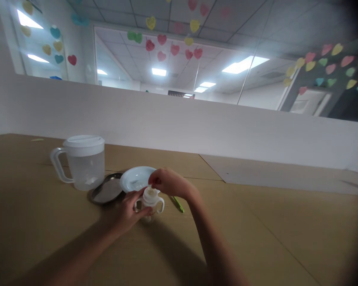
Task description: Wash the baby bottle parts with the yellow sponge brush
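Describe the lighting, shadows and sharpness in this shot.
Head view: the ceiling lights glare white; a dark shadow stretches over the table from near the two-handled cup toward the camera; detail is soft, so whether the right hand pinches anything is unclear; the corners on the right darken.

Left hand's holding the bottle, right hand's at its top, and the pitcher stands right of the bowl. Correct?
Not quite: the head view shows the pitcher left of the bowl. The left hand does hold the bottle, with the right hand at its top.
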Action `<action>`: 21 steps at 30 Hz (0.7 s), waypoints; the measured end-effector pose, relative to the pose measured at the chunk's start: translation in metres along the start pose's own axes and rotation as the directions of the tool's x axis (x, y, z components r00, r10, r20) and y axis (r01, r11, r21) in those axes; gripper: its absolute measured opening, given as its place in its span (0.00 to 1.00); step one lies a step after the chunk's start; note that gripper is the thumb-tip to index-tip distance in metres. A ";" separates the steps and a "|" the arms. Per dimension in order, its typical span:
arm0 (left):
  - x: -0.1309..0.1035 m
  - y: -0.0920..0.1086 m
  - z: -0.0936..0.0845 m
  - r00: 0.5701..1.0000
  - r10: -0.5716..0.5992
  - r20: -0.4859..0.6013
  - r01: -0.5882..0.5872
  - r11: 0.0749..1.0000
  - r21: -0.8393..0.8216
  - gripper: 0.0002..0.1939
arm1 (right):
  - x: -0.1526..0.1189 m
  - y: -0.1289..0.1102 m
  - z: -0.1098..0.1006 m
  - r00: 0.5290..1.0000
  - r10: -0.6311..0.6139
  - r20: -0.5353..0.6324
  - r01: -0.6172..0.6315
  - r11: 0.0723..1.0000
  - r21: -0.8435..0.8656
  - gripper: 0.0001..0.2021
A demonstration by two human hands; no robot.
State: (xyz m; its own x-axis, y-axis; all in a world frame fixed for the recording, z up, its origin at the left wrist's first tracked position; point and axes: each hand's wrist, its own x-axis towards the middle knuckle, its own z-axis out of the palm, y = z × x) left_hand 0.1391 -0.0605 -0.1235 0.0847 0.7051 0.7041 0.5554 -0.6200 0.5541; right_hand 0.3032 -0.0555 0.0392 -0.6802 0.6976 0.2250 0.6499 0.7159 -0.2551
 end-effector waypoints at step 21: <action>0.003 0.006 -0.006 0.996 0.027 0.083 -0.025 0.999 -0.025 0.28 | 0.004 0.025 -0.013 0.692 0.089 -0.717 -0.027 0.995 0.098 0.08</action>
State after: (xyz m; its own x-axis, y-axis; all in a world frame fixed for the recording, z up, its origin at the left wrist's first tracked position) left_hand 0.1378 -0.0642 -0.1158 0.1677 0.7142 0.6796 0.5320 -0.6459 0.5475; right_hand 0.3209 -0.0347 0.0465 -0.1695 0.5661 0.8067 0.6320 0.6905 -0.3518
